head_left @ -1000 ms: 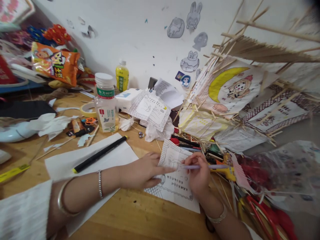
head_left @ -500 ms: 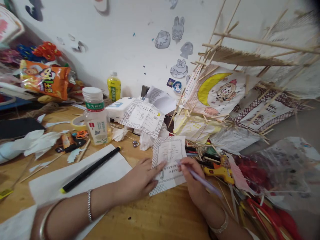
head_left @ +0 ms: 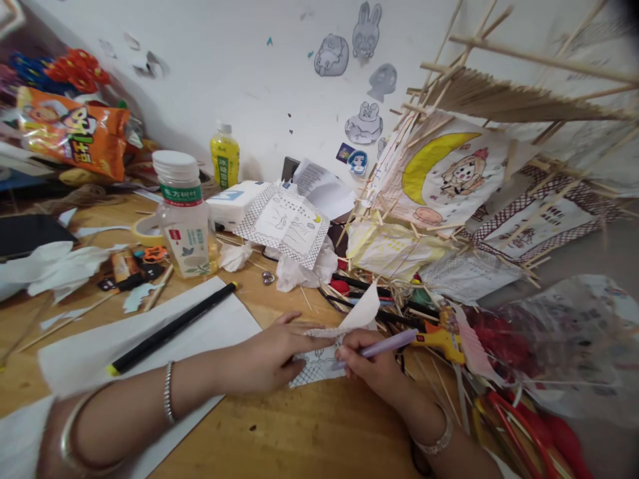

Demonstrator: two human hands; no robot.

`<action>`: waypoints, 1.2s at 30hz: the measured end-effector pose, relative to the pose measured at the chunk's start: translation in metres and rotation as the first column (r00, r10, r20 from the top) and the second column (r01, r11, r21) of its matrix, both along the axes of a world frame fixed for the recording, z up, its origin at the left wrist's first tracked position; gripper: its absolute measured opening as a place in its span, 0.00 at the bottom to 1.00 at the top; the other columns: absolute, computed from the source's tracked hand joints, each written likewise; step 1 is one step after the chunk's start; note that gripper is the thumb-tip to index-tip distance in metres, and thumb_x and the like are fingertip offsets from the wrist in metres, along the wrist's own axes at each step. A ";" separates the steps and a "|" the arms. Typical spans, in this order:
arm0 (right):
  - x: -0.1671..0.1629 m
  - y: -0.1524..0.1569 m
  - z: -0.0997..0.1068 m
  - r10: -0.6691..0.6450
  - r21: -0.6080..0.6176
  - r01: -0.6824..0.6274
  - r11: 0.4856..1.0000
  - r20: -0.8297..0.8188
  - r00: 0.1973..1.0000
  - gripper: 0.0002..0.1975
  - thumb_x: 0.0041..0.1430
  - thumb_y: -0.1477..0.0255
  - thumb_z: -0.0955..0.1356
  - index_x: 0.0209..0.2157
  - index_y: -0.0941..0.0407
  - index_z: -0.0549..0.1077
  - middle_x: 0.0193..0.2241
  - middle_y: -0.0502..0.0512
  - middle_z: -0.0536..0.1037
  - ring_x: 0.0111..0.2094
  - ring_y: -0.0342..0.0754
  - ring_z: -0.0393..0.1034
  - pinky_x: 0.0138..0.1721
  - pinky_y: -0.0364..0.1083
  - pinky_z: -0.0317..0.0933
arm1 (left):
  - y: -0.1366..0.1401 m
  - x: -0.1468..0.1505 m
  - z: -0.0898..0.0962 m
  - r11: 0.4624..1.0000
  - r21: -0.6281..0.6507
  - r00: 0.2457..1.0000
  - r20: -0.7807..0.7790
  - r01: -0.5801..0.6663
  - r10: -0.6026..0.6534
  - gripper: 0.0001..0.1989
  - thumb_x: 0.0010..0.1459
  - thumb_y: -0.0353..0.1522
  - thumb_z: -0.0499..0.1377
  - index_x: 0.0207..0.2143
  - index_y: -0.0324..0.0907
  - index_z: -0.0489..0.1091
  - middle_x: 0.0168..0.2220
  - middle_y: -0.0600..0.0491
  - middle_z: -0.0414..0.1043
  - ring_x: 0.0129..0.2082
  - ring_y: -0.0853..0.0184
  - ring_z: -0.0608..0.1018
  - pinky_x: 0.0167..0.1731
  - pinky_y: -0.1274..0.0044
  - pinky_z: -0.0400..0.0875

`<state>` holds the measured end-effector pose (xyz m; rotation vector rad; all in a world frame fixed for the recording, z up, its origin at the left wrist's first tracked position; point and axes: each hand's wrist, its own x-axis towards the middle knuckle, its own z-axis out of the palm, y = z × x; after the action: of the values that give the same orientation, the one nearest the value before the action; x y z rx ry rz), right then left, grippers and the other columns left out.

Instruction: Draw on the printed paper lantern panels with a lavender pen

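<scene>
My right hand [head_left: 370, 364] grips a light purple pen [head_left: 392, 343], its tip down near the lower part of a small drawn-on paper [head_left: 315, 370]. The paper has a crosshatched border, and its upper right part curls up off the table. My left hand [head_left: 267, 354] lies flat with fingers stretched over the paper's left side, pressing it down. Under my left forearm is a large white sheet [head_left: 210, 313] with a black marker [head_left: 172, 329] lying across it. A second decorated paper [head_left: 287, 226] with a small yellow moon rests behind, against a white packet.
A wide plastic bottle [head_left: 182, 219] and a yellow drink bottle [head_left: 224, 156] stand at the back left. On the right rise a stick frame with hung drawings [head_left: 442, 176], a yellow glue gun [head_left: 442, 340] and red-handled scissors [head_left: 514, 422]. Crumpled tissue [head_left: 64, 273] lies left.
The pen tip has moved down the paper, and the pen now tilts up to the right. The paper's upper part has curled up. The whole view has shifted slightly.
</scene>
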<state>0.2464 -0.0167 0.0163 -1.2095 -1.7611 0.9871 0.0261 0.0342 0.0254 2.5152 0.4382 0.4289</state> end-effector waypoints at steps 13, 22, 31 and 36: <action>-0.021 -0.007 0.002 0.073 0.028 -0.075 0.997 0.049 0.996 0.18 0.55 0.68 0.65 0.14 0.54 0.59 0.12 0.44 0.60 0.17 0.40 0.52 0.18 0.40 0.48 | -0.002 0.003 0.005 0.999 -0.040 0.999 0.051 -0.003 0.005 0.24 0.55 0.24 0.56 0.54 0.50 0.67 0.51 0.52 0.73 0.54 0.55 0.69 0.56 0.61 0.56; -0.019 -0.007 -0.004 0.059 0.080 -0.068 0.994 0.112 0.992 0.18 0.54 0.70 0.64 0.14 0.54 0.56 0.13 0.44 0.58 0.17 0.40 0.52 0.20 0.41 0.46 | -0.003 0.003 0.003 1.000 -0.010 0.999 0.040 0.006 -0.005 0.22 0.54 0.25 0.55 0.50 0.51 0.69 0.46 0.53 0.75 0.52 0.56 0.71 0.56 0.62 0.55; -0.018 -0.008 -0.002 0.053 0.083 -0.066 0.994 0.150 0.987 0.18 0.56 0.70 0.63 0.14 0.55 0.59 0.12 0.45 0.62 0.17 0.41 0.56 0.20 0.41 0.50 | -0.002 0.003 0.001 1.000 -0.003 1.000 0.010 0.011 -0.011 0.26 0.51 0.23 0.57 0.53 0.49 0.68 0.48 0.50 0.74 0.53 0.55 0.70 0.57 0.61 0.53; -0.018 -0.007 -0.004 0.065 0.134 -0.088 0.987 0.168 0.984 0.18 0.56 0.70 0.63 0.14 0.54 0.58 0.12 0.44 0.61 0.17 0.41 0.55 0.19 0.41 0.49 | -0.002 0.003 0.002 1.000 0.007 1.000 0.020 0.017 -0.017 0.24 0.53 0.25 0.57 0.52 0.51 0.68 0.47 0.51 0.74 0.52 0.56 0.70 0.56 0.61 0.55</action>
<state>0.2286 -0.0237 0.0123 -1.1674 -1.9841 0.8101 0.0287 0.0323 0.0274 2.5167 0.4082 0.4499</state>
